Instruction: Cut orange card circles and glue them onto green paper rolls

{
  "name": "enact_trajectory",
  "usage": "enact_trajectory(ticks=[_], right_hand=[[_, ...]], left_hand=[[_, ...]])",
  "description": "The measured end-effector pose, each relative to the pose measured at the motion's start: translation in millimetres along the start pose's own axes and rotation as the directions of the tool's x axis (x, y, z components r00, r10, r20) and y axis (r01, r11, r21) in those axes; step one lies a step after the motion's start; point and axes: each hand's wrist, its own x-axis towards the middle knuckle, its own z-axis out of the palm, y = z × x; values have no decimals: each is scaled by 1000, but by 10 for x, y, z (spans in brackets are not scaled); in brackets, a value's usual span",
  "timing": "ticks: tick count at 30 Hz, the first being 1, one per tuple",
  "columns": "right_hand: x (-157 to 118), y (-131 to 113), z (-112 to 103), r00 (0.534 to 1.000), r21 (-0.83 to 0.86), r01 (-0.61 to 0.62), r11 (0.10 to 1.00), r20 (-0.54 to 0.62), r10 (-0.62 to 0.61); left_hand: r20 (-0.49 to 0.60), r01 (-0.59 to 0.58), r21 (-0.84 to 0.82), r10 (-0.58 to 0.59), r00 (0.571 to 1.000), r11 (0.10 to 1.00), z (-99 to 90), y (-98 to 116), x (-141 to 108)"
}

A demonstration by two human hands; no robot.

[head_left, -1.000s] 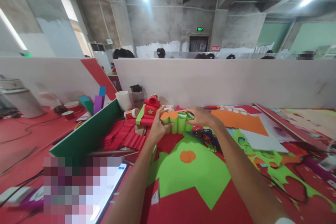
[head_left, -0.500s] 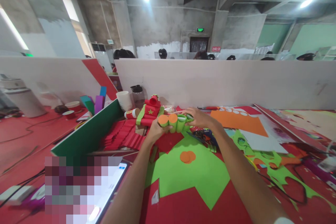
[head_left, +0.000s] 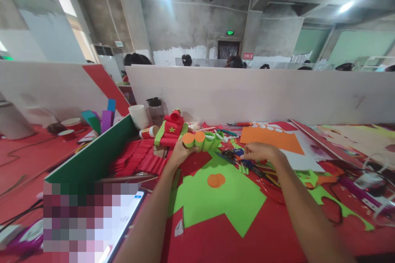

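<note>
My left hand is closed around the near end of a row of green paper tubes. Orange paper discs cap the two left tubes, while the right ones show open rims. Over a pile of hand tools with blue and orange handles, my right hand has its fingers drawn together; whatever they grip is hidden. Below both hands lies a green paper sheet with jagged edges. Two overlapping orange discs rest on it.
A red paper model with a yellow star stands behind my left hand, near folded red paper strips. White cups are at the back left. A phone lies front left. Orange sheet and green offcuts lie right.
My right hand has left the green tubes and moved right and down to the tool pile. My left hand keeps hold of the tubes. The view has shifted slightly.
</note>
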Motion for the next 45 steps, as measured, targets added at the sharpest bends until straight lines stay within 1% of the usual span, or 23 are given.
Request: enact_trajectory(ticks=[1,2,4,7,11,13,15,19,23,28,30,35,40,43,45], right_hand=[[4,40,98,1000,-23,0,1000,-2,0],[16,68,185,999,-25,0,1000,-39,-1],[49,99,316,998,1,-4,1000,-67,4],[87,136,400,998,70,34,997,-57,-30],[78,242,416,994,180,104,978,-38,-99],[62,304,421,993,231,115,966,-32,-111],[49,346,424,993,272,116,955,-56,-105],[24,351,398,989,328,135,935,-100,-107],[-9,336,353,984,421,177,889,-83,-156],[6,361,384,993,394,111,912,-73,-90],[30,351,415,992,395,123,910,-67,-105],[101,273,478,982,375,169,912,-146,-122],[137,223,501,975,355,203,913,-161,-154],[118,214,482,972,419,214,883,-182,-149],[93,216,465,974,515,205,832,-195,-119]], left_hand=[[-2,-3,11,3,1000,1000,3,3,-2],[-4,-6,21,6,1000,1000,5,7,-3],[-8,-4,32,5,1000,999,11,20,-6],[-19,1,27,-1,1000,1000,27,46,-10],[-17,-11,25,12,1000,1000,51,78,-10],[-21,-15,38,16,1000,999,55,81,-9],[-31,-18,57,20,999,998,54,75,-6],[-40,-17,83,21,999,996,46,54,-2],[-52,-19,64,23,998,998,49,52,-6],[-73,11,81,-5,997,997,64,71,-21],[-82,20,76,-14,997,997,70,77,-24],[-102,17,41,-13,995,999,85,70,-16],[-106,8,28,-5,994,1000,107,54,6],[-146,3,37,3,989,999,129,56,13],[-178,2,25,2,984,1000,145,58,15]])
